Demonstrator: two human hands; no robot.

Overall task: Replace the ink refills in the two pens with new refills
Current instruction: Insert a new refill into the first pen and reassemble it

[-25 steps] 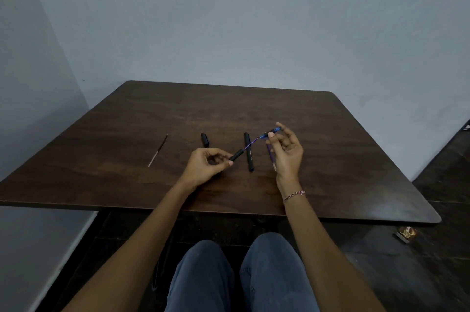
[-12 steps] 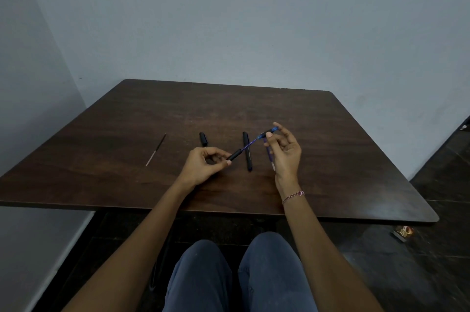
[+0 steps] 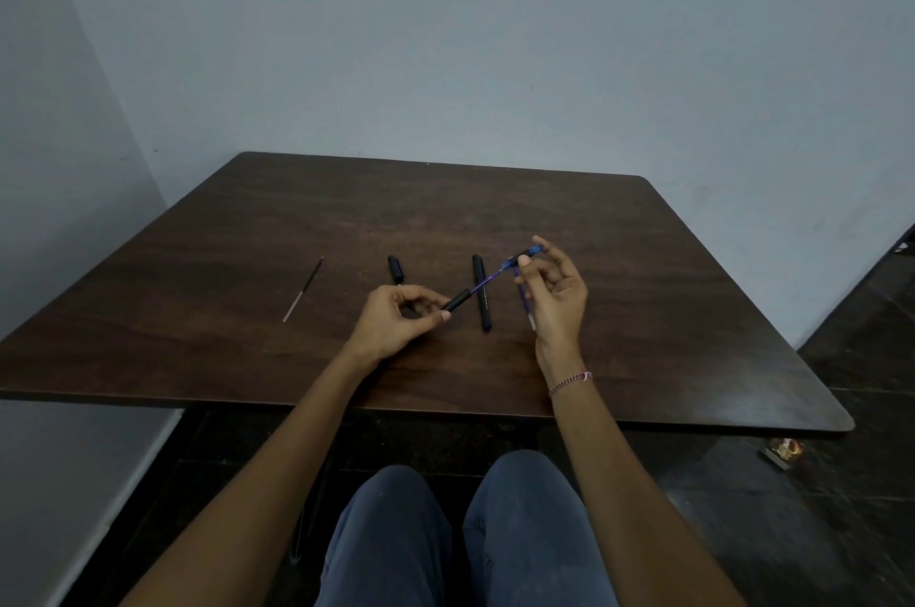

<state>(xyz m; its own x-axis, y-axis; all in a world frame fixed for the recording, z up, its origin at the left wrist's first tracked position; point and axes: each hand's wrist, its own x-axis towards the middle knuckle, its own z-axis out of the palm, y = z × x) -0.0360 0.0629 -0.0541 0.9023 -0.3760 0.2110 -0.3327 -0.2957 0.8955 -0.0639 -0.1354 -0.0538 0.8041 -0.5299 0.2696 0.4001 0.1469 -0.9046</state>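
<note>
My left hand [image 3: 396, 322] pinches the black barrel [image 3: 456, 300] of a pen just above the table. A thin blue refill [image 3: 487, 280] runs out of that barrel up to a blue tip piece [image 3: 522, 257], which my right hand [image 3: 557, 297] pinches between thumb and fingers. A second blue refill [image 3: 524, 304] lies on the table under my right hand, partly hidden. A whole black pen [image 3: 482, 292] lies between my hands. A short black cap [image 3: 395, 269] lies further left, and a thin dark refill [image 3: 303, 289] lies alone at the far left.
The dark wooden table [image 3: 643, 309] stands against a pale wall, with its front edge just past my knees. A small box [image 3: 784, 453] lies on the dark floor at the right. My legs in blue trousers are below the table edge.
Almost nothing has moved. Both hands hold the same pen parts in the same place; only the camera view has shifted slightly.
</note>
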